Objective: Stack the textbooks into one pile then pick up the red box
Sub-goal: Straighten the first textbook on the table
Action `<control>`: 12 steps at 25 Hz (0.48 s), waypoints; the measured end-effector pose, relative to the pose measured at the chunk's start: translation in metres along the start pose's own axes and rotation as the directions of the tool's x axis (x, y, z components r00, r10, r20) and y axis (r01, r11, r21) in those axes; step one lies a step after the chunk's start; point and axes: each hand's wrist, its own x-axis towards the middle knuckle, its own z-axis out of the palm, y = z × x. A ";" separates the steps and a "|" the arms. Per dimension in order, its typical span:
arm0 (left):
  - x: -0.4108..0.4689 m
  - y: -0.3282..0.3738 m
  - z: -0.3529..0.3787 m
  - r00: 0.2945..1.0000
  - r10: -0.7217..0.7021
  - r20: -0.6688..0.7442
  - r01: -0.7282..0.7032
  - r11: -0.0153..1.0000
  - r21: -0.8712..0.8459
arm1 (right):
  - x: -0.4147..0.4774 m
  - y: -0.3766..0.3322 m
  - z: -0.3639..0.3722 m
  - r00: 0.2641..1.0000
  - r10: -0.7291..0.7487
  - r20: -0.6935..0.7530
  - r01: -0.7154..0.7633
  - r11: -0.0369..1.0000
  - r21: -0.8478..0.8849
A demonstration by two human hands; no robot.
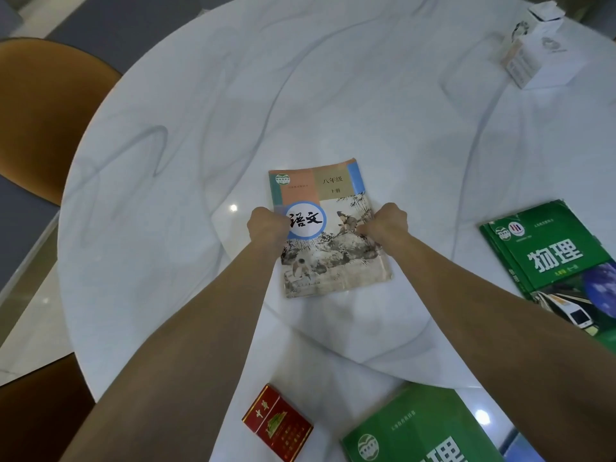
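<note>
at the middle of the round marble table [200, 95], your left hand [266, 225] and right hand [388, 221] both sit on the chinese language textbook [333, 261], one at each long edge. your fingers are curled over those edges, pinching the book from either side; whether it is lifted or flat on the top you cannot tell from here.

this looks like the stacking step, barely begun. the three textbooks lie well apart: the one you hold in the centre, a green physics textbook [553, 258] off to your right near the table's edge, and a second green textbook [413, 431] close in front of you, partly cut off by the frame. the red box [276, 425] lies near you, just left of that second green book and under your left forearm, untouched.

your next move calls for choosing a base and carrying this book onto it, edges squared so the pile sits level. keep your forearm clear of the red box as you draw back. the white carton [533, 58] at the far right is no part of this.
</note>
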 end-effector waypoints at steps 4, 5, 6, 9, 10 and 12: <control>-0.005 0.004 0.000 0.999 0.054 -0.005 -0.054 0.998 0.018 | -0.001 0.002 -0.009 1.000 -0.006 0.000 0.006 0.993 0.121; -0.007 0.006 0.001 0.996 0.088 -0.006 -0.088 0.996 0.027 | -0.003 0.003 -0.012 1.000 -0.015 0.007 0.013 0.989 0.146; -0.012 0.010 0.000 0.993 0.115 0.004 -0.115 0.993 0.014 | -0.006 0.004 -0.016 1.000 -0.024 0.014 0.021 0.986 0.168; -0.023 0.022 0.000 0.980 0.197 0.015 -0.197 0.980 -0.015 | -0.012 0.012 -0.028 0.999 -0.009 0.039 -0.001 0.968 0.253; -0.027 0.026 0.001 0.974 0.224 0.032 -0.224 0.974 -0.021 | -0.014 0.015 -0.032 0.999 -0.009 0.034 -0.001 0.961 0.276; -0.033 0.034 0.006 0.963 0.265 0.054 -0.263 0.964 -0.037 | -0.017 0.023 -0.046 1.000 -0.016 0.007 0.013 0.945 0.327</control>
